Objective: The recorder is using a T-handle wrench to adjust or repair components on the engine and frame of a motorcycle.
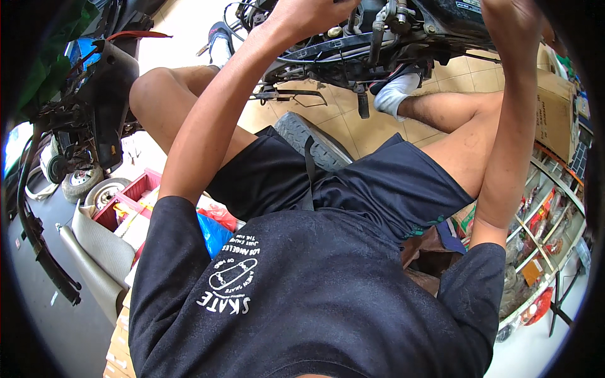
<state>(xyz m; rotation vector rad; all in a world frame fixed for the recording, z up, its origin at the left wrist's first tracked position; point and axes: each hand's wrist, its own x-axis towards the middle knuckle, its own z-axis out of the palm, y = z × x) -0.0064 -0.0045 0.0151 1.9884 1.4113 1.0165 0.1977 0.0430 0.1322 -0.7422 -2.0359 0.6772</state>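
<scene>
Leftward, a smooth grey mat (pixel 101 252) is curling beside a red plastic crate (pixel 108 218). Centrally, a ridged rubber tyre (pixel 302 135) is lying between the legs, below the metal motorbike (pixel 378 47). The left hand (pixel 312 15) and, farther right, right hand (pixel 513 16) are reaching toward it; cropping is hiding both grips, so I cannot tell. Rightmost, a cardboard box (pixel 553 116) is standing near a barred rack (pixel 535 243).

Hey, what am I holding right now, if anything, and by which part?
It can't be told: your left hand and right hand are by the dark machine, but the picture's upper edge cuts both hands off.
</scene>
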